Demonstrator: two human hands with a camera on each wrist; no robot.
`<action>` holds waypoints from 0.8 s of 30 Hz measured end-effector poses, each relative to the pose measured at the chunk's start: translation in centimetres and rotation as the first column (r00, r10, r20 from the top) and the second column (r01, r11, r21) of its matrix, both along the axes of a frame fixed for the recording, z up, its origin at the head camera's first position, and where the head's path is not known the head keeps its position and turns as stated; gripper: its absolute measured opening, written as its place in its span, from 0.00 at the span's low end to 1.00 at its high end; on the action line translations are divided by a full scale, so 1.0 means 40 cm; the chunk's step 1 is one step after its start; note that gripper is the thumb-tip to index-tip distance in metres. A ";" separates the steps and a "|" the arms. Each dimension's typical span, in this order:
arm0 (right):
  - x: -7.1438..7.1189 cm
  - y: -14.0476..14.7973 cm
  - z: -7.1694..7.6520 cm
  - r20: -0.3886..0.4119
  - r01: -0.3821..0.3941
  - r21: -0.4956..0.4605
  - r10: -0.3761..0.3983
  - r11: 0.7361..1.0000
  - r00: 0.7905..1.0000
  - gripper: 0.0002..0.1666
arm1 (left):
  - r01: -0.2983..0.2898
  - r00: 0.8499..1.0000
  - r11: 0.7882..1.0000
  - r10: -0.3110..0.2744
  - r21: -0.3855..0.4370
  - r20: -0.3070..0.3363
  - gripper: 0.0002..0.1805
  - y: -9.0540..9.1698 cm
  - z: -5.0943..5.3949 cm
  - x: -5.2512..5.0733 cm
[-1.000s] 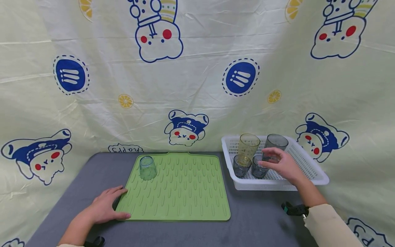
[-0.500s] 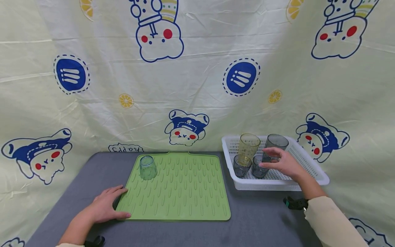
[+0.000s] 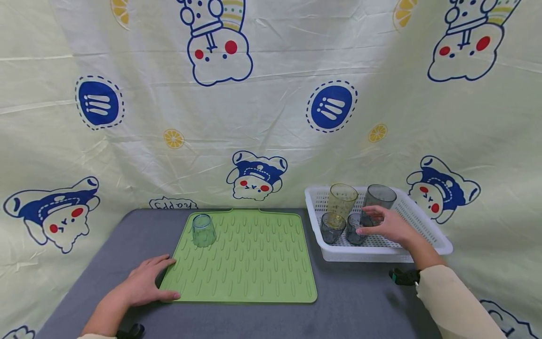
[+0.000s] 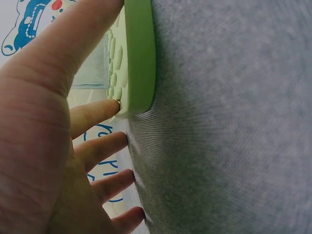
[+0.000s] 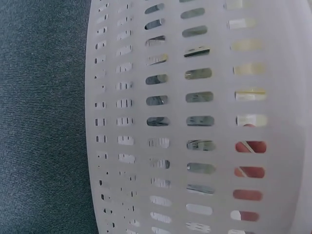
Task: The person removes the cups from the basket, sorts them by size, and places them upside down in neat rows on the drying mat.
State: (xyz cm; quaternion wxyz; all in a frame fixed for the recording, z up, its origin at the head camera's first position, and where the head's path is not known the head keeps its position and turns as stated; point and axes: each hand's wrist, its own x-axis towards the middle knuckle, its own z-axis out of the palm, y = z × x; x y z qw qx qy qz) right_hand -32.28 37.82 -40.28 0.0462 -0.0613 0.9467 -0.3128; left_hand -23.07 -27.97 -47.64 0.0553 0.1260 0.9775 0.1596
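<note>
Lifting your right hand (image 3: 388,227), hold unclear, could knock the small thumb-side glass (image 3: 354,237) into the tall grey glass (image 3: 382,195) just behind; your left hand (image 3: 143,282) is spread.

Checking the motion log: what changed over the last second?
The right hand moved slightly lower in the head view, at the glasses in the basket; whether it has gripped one can't be told. The left hand at the mat's edge, the blue glass, the basket and its glasses look unmoved.
</note>
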 end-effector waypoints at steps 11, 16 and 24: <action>-0.021 0.009 -0.014 0.032 -0.013 0.044 0.012 0.999 0.999 0.59 | -0.005 1.000 1.000 0.005 0.012 0.000 0.53 0.001 0.006 0.004; -0.036 0.013 -0.023 0.041 -0.016 0.052 0.014 0.999 0.999 0.58 | -0.012 1.000 1.000 0.012 0.019 0.000 0.54 -0.002 -0.002 0.003; -0.052 0.023 -0.041 0.057 -0.016 0.054 0.013 0.998 0.998 0.59 | -0.012 1.000 1.000 0.012 0.023 -0.013 0.54 -0.005 -0.010 0.002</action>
